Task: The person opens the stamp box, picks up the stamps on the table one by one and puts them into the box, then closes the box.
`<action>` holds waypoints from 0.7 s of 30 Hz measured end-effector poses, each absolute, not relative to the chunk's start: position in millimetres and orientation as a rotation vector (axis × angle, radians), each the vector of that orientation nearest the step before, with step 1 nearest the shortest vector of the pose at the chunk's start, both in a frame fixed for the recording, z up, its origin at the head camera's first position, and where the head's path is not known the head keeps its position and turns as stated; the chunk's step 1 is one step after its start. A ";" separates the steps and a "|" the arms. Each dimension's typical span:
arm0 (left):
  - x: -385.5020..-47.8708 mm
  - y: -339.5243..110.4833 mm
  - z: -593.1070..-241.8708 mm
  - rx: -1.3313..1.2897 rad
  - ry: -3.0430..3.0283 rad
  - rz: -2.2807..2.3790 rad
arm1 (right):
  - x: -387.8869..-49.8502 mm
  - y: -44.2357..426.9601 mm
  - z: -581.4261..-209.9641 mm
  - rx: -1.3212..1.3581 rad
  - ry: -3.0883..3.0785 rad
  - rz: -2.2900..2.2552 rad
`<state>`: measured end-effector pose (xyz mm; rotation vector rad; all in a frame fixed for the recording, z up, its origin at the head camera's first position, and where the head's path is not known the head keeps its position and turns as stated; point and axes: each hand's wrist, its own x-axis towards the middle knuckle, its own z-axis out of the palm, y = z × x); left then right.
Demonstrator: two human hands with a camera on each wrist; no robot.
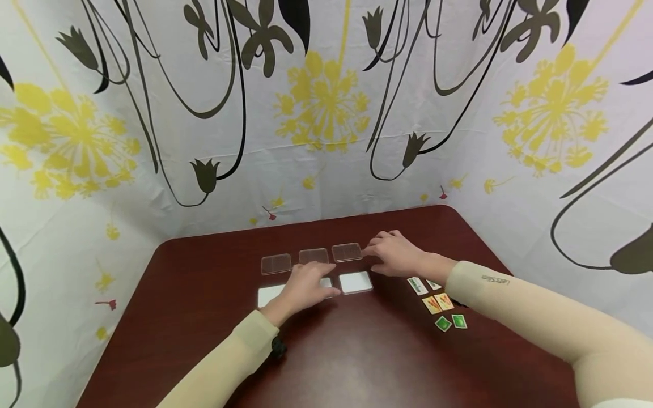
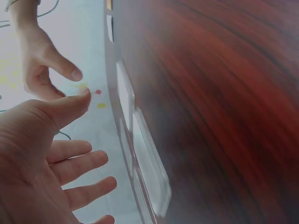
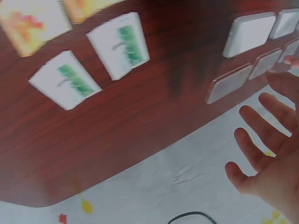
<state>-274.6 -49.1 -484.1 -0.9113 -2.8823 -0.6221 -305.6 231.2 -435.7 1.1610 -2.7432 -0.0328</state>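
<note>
On the table (image 1: pixel 199 283), clear rectangles (image 1: pixel 347 253) and white rectangles (image 1: pixel 355 282), round-cornered, near left hand (image 1: pixel 305 284) and right hand (image 1: pixel 395 254), each grip wide.

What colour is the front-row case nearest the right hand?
White; the case shows best in the head view.

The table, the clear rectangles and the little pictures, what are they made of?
The table: wood or a wood-look covering, glossy, with dark grain streaks and glare.
The clear rectangles: probably hard plastic, smooth; the table shows through and their edges gleam.
The little pictures: likely paper, with zigzag edges like stamps; too blurred to tell their finish.
</note>
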 end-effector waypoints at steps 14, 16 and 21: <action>-281.4 -23.1 -482.5 -0.927 -2.968 -0.500 | -288.3 296.3 -450.8 1.101 -2.795 -0.027; -283.2 -21.7 -485.8 -0.925 -2.976 -0.483 | -284.7 303.8 -452.4 1.075 -2.811 -0.014; -282.8 -18.9 -493.9 -0.924 -3.003 -0.448 | -273.2 318.4 -458.2 1.005 -2.864 0.060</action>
